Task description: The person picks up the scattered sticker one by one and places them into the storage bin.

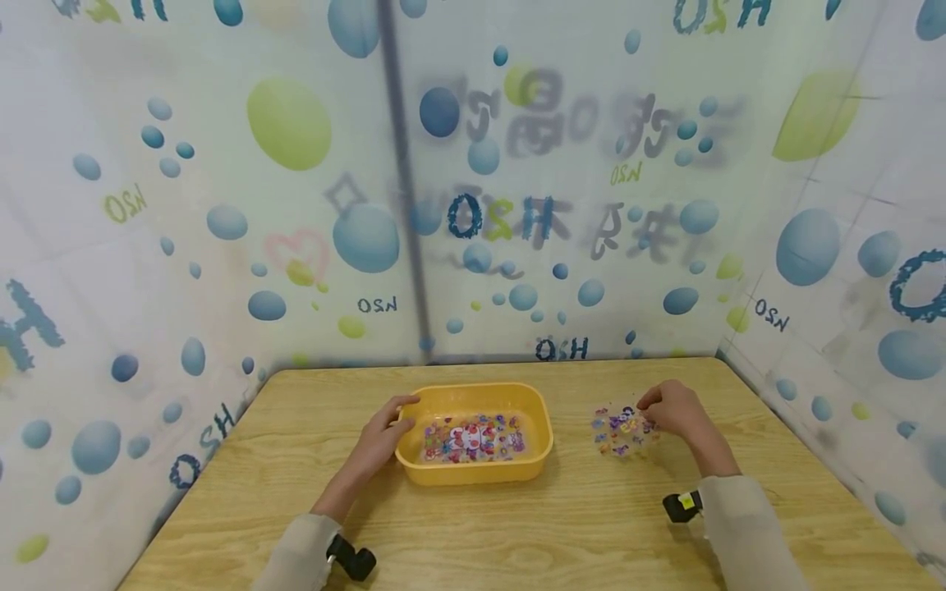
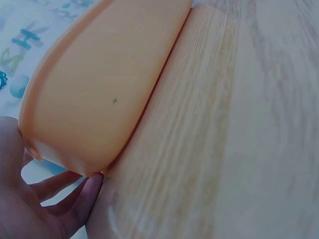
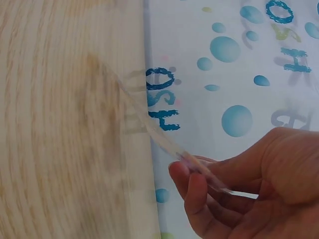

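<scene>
A yellow plastic basin [image 1: 473,474] sits on the wooden table, with a clear sheet of colourful cartoon stickers [image 1: 473,441] lying on its bottom. My left hand [image 1: 378,439] grips the basin's left end. The left wrist view shows the basin's outer wall [image 2: 109,89] close up, the fingers against its underside edge and the thumb side at the rim. To the right of the basin, my right hand [image 1: 676,408] pinches another transparent sticker sheet [image 1: 619,428] by its right edge. In the right wrist view this sheet [image 3: 167,142] is seen nearly edge-on, between thumb and fingers, tilted over the table.
The wooden table [image 1: 473,542] reaches to a printed curtain [image 1: 473,271] with bubbles and letters at the back and both sides. A black wrist camera is strapped on each sleeve, the left one [image 1: 353,560] and the right one [image 1: 680,507].
</scene>
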{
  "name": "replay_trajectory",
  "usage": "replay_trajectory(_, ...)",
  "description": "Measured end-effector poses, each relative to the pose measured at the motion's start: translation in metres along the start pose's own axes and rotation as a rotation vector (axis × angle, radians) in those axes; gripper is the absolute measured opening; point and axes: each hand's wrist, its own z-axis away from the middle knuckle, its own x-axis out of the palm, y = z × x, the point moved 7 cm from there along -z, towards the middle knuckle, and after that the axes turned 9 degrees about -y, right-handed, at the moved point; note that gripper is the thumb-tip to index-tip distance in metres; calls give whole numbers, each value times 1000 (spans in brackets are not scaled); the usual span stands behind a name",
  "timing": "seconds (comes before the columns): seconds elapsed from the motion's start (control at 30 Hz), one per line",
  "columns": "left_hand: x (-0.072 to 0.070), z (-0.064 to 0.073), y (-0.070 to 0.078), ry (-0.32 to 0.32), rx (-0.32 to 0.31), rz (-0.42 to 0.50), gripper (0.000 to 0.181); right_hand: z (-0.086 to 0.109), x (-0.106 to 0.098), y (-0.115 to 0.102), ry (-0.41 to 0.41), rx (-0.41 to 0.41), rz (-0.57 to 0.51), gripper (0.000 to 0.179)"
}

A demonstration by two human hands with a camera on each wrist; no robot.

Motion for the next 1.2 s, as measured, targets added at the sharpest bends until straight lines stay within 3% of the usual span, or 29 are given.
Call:
replay_trajectory(0.6, 1, 1, 0, -6, 8, 3, 38, 15, -25, -24, 101, -123, -18, 25)
replay_trajectory(1.2, 1, -1, -2, -1, 2, -7, 39, 24, -33, -42, 153, -155, -84, 24)
